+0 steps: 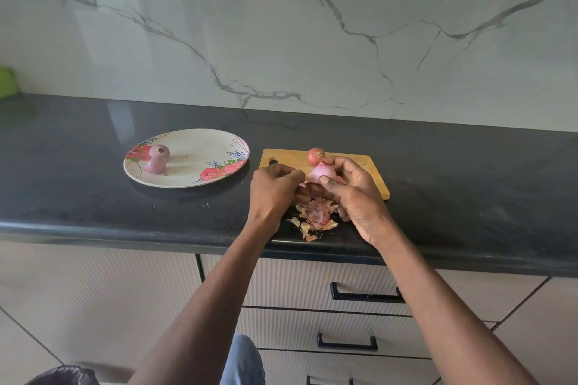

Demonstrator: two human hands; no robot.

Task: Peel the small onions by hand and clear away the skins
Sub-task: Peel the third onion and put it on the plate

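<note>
**Onion held over the skins at the counter's front edge**

Head view: the dark counter (93, 203) runs wide, with bare surface left of the floral plate (200, 172) and right of the wooden cutting board (372, 172). The pile of skins (314, 219) lies close to the counter's rounded front edge. Just above it, the right hand (353, 194) grips a pale pink onion (322, 172), thumb and fingers curled round it. The left hand (275, 194) pinches at the onion's left side. One unpeeled onion (316, 156) sits on the board's far edge; two peeled onions (158, 159) rest on the plate.
</note>
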